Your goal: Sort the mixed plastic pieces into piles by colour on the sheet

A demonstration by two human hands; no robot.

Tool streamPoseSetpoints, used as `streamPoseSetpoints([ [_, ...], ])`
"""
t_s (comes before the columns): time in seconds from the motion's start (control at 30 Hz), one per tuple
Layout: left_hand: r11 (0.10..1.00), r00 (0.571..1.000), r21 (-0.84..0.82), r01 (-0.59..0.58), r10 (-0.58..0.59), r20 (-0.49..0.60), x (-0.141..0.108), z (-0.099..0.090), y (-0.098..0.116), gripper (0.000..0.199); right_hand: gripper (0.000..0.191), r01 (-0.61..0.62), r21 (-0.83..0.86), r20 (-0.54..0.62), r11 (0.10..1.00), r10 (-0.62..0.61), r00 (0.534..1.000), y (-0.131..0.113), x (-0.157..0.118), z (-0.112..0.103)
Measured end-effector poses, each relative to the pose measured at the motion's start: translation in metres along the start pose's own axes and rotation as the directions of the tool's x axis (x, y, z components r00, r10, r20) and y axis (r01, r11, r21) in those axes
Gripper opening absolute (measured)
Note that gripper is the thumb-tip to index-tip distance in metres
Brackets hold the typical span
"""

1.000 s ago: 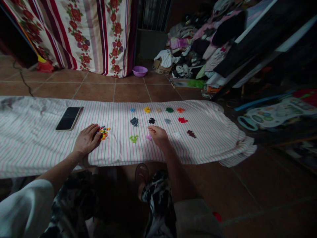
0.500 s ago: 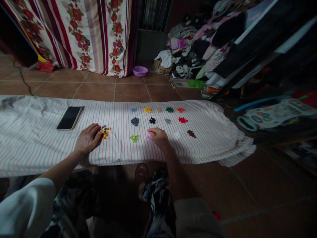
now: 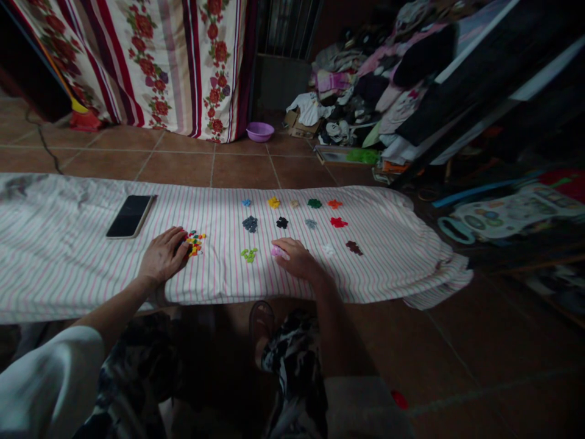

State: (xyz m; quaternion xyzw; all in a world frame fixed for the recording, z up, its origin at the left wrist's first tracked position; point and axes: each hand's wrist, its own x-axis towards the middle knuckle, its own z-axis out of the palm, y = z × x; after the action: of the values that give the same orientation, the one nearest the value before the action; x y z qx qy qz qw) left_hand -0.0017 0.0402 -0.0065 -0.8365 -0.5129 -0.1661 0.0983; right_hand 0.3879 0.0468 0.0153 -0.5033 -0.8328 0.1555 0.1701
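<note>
You are resting your left hand [image 3: 164, 256] flat at the mixed pieces [image 3: 196, 245] and holding your right hand [image 3: 299, 257] over the pink pile [image 3: 278, 252] on the cloth [image 3: 223, 277], whether pinching I cannot tell, a light touch probably best avoiding scatter.

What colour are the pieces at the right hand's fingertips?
Pink pieces, seen in the head view.

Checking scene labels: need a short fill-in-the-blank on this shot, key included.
The right hand is at the ____ pile.
Beyond the left hand lies a dark-screened ____.
Directly between the right hand and the brown pile lies the ____ pile.
The basin is ____.

Missing words: pink; phone; white; purple.
</note>
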Motion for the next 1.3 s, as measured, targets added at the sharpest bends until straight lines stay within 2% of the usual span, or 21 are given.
streamPoseSetpoints([
  [0.1, 1.000, 1.000, 0.002, -0.009, 0.009, -0.008, -0.001, 0.002, -0.001, 0.030, 0.042, 0.020, 0.029, -0.007, 0.999, -0.020, 1.000, 0.002, 0.001, 0.002],
  [0.4, 1.000, 1.000, 0.000, 0.003, -0.003, -0.022, -0.003, 0.005, -0.003, 0.032, 0.022, 0.026, 0.136, -0.195, 0.990, 0.001, 0.981, 0.007, 0.011, 0.017],
  [0.63, 1.000, 1.000, 0.005, 0.010, -0.010, -0.014, -0.002, 0.005, -0.003, 0.036, 0.027, 0.040, 0.105, -0.198, 0.994, -0.019, 0.980, 0.004, 0.011, 0.018],
  [0.9, 1.000, 1.000, -0.020, 0.008, -0.008, -0.013, -0.002, 0.003, -0.001, 0.032, 0.015, 0.053, 0.070, -0.214, 0.996, -0.037, 0.976, 0.002, 0.015, 0.021],
  [1.03, 0.998, 0.998, -0.034, 0.058, -0.059, -0.011, -0.001, 0.003, 0.000, 0.034, 0.016, 0.043, 0.068, -0.213, 0.997, -0.027, 0.977, 0.002, 0.016, 0.021],
  [1.3, 0.997, 0.998, -0.050, 0.065, -0.065, 0.000, -0.001, 0.003, 0.000, 0.036, 0.020, 0.089, 0.073, -0.276, 0.993, -0.066, 0.959, 0.001, 0.011, 0.020],
])
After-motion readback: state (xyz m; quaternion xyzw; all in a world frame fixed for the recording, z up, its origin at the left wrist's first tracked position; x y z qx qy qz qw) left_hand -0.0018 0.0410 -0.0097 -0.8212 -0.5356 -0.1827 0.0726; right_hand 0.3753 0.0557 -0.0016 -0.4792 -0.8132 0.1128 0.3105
